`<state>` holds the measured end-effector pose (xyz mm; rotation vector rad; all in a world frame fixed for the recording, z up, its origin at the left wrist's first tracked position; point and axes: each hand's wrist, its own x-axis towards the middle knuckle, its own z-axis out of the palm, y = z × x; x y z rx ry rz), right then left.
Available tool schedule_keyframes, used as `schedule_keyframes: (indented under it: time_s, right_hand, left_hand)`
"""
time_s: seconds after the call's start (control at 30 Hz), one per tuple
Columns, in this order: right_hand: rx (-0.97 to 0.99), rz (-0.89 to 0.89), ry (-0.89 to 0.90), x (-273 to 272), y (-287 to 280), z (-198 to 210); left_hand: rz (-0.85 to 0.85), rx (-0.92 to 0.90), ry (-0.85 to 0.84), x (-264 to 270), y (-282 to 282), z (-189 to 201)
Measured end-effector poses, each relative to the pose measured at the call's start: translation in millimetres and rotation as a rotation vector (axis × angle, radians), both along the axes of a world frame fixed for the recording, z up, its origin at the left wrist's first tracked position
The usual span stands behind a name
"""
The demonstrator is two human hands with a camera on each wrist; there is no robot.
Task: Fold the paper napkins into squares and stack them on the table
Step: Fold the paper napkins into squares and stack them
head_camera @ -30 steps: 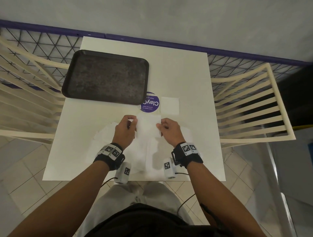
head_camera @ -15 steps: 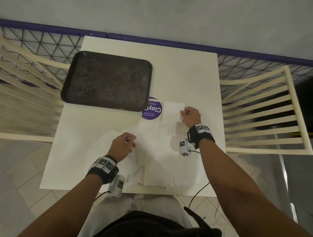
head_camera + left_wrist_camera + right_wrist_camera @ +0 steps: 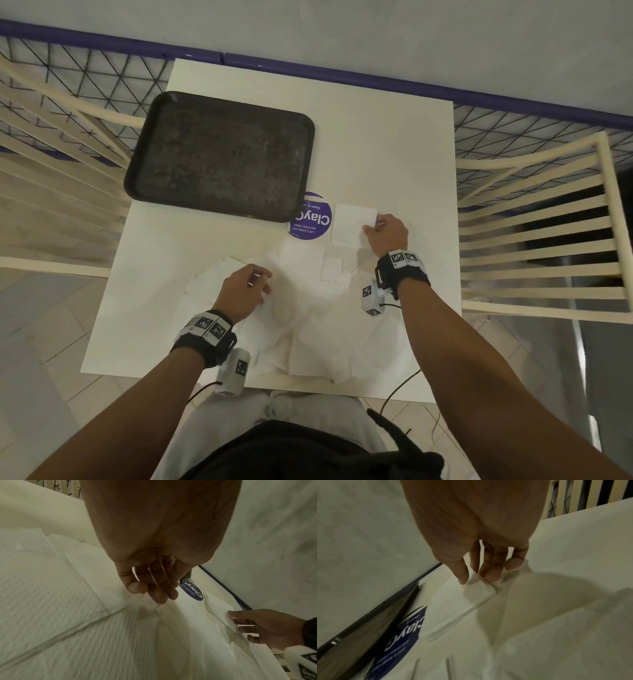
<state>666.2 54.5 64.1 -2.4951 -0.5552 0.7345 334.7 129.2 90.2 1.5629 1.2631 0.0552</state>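
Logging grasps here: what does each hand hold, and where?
Right hand pinches the folded napkin at its right corner, on the stack. Left hand holds nothing.

Canteen or pantry: serving tray, "keep our pantries clean" sticker, white desk, slatted chairs.

We see a small stack of white paper napkins folded into squares lying flat on the table, just right of a round purple sticker. Nearer us, a loose heap of unfolded white embossed paper napkins overlaps untidily, creased.
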Motion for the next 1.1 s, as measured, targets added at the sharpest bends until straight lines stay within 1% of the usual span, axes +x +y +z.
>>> schedule_keyframes:
  time_s: [0.13,0.27,0.47,0.57,0.63,0.77,0.97,1.1]
  right_hand:
    - [-0.011,-0.049,-0.018,-9.8,-11.3,-0.3]
    - [0.057,-0.055,0.009,-31.0,-30.5,5.5]
    - [0.106,0.182,0.076,-72.3,-72.3,13.1]
    - [0.049,0.315,0.098,-89.9,-91.1,10.5]
    - [-0.027,0.36,0.054,-100.0,-100.6,7.5]
    - [-0.194,0.301,-0.098,-110.8,-113.4,4.1]
    - [-0.153,0.188,-0.086,-111.8,-115.8,1.2]
    - [-0.21,0.205,-0.126,-109.4,-114.0,8.2]
  left_hand:
    - [-0.013,-0.004,-0.005,0.4,-2.2,-0.6]
    - [-0.035,-0.008,-0.018,1.7,-7.0,-0.5]
    - [-0.095,-0.018,-0.058,1.3,-20.1,-2.3]
    - [-0.121,-0.035,-0.06,-2.3,-29.3,-4.2]
    - [-0.147,-0.058,-0.056,-6.3,-35.5,-5.3]
    - [-0.191,-0.09,-0.048,-14.2,-45.2,-8.6]
    - [-0.24,-0.067,0.0,-21.0,-49.7,-12.0]
    - [-0.237,-0.06,0.015,-22.7,-50.4,-9.9]
